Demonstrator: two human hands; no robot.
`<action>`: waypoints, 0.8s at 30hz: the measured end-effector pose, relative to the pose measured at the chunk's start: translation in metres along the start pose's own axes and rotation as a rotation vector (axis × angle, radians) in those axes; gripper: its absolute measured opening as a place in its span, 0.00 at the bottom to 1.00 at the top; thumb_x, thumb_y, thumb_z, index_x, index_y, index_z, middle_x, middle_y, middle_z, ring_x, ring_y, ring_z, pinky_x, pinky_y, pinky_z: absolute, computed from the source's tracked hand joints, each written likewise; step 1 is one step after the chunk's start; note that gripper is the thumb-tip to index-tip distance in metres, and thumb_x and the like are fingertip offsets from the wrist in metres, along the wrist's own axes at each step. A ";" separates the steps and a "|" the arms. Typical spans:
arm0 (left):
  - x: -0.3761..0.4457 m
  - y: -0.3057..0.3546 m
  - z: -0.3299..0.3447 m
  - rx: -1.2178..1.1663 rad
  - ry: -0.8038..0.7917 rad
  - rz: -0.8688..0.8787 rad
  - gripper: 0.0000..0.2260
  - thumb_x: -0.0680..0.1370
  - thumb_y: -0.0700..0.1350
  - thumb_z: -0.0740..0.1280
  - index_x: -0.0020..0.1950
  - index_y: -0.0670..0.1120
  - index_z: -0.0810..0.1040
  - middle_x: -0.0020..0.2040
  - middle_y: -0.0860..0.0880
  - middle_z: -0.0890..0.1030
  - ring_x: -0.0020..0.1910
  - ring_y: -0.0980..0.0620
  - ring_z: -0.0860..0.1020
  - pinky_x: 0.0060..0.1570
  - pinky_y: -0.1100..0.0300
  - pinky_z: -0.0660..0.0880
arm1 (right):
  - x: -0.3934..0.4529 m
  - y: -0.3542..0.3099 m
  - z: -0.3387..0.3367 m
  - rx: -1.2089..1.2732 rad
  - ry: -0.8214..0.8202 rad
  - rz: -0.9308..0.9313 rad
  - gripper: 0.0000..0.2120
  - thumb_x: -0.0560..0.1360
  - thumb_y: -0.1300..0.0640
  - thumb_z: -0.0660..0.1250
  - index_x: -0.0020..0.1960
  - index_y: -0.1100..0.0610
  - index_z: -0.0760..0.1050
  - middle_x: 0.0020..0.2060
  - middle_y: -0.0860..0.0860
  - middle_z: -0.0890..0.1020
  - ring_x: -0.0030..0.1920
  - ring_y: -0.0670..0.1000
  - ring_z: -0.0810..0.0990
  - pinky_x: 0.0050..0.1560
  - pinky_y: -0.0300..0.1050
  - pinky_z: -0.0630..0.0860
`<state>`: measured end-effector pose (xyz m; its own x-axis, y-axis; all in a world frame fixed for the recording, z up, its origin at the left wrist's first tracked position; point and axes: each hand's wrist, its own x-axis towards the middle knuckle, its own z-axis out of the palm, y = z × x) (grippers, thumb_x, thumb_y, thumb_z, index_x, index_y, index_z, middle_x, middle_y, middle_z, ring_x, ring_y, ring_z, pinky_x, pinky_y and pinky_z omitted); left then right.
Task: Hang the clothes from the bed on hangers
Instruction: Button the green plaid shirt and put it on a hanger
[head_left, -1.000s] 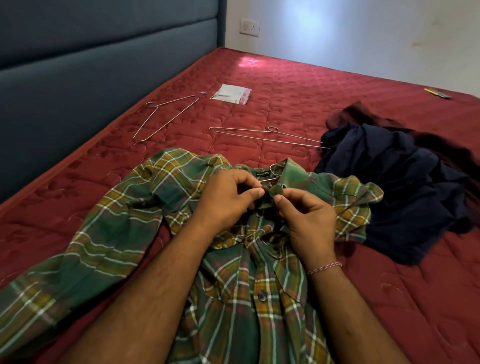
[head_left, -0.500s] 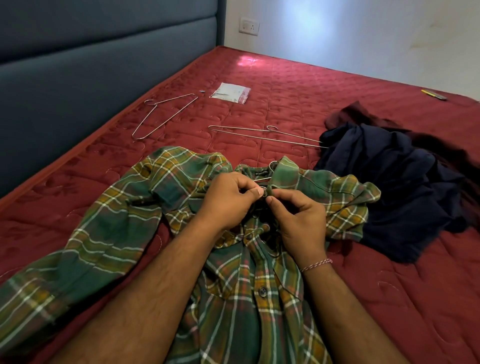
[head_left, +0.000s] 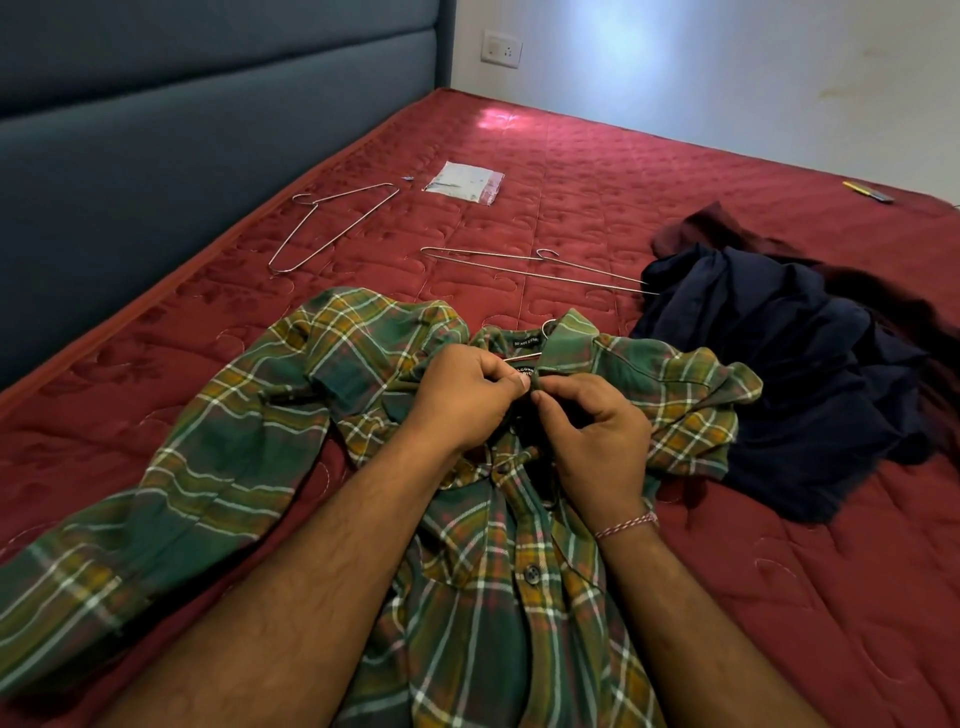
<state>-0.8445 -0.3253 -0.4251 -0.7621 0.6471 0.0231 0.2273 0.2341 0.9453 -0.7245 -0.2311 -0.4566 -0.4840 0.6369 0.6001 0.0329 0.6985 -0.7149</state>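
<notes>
Both forearms reaching in from the near edge, meeting at centre. Left hand (head_left: 467, 395) curled, thumb and forefinger pinching the plaid shirt (head_left: 467, 571) just below its collar. Right hand (head_left: 597, 431), red thread band at the wrist, fingers bent, pinching the same placket edge, fingertips touching the left hand's. Shirt flat on the red mattress (head_left: 779, 597), front up, long axis running near to far, collar at the far end, one sleeve trailing left and near. Wire hanger hook (head_left: 548, 326) poking out of the collar just beyond the hands. Two spare wire hangers (head_left: 332, 228) farther off; dark navy garment (head_left: 789, 374) just right of the shirt.
</notes>
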 end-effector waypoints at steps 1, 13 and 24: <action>0.000 0.000 0.000 0.006 0.001 0.005 0.09 0.79 0.43 0.74 0.38 0.50 0.85 0.34 0.55 0.83 0.29 0.64 0.77 0.35 0.65 0.73 | 0.000 0.000 0.000 -0.001 -0.001 -0.004 0.04 0.74 0.62 0.77 0.49 0.58 0.87 0.44 0.47 0.86 0.47 0.43 0.85 0.49 0.48 0.82; -0.001 -0.002 -0.003 0.125 -0.096 0.063 0.13 0.81 0.40 0.69 0.37 0.45 0.84 0.39 0.54 0.83 0.39 0.56 0.81 0.42 0.58 0.78 | -0.001 -0.007 0.004 -0.164 -0.038 0.032 0.07 0.72 0.59 0.78 0.50 0.52 0.87 0.45 0.43 0.86 0.46 0.39 0.82 0.49 0.27 0.75; -0.006 -0.003 0.004 0.432 -0.109 0.376 0.04 0.78 0.44 0.67 0.50 0.49 0.82 0.51 0.54 0.76 0.49 0.54 0.76 0.50 0.53 0.76 | 0.004 -0.009 0.000 -0.076 0.047 0.314 0.08 0.69 0.60 0.75 0.40 0.46 0.83 0.33 0.41 0.84 0.36 0.41 0.83 0.39 0.41 0.80</action>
<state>-0.8378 -0.3270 -0.4296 -0.5196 0.8087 0.2756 0.7141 0.2340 0.6597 -0.7270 -0.2354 -0.4477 -0.3991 0.8384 0.3712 0.2402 0.4863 -0.8401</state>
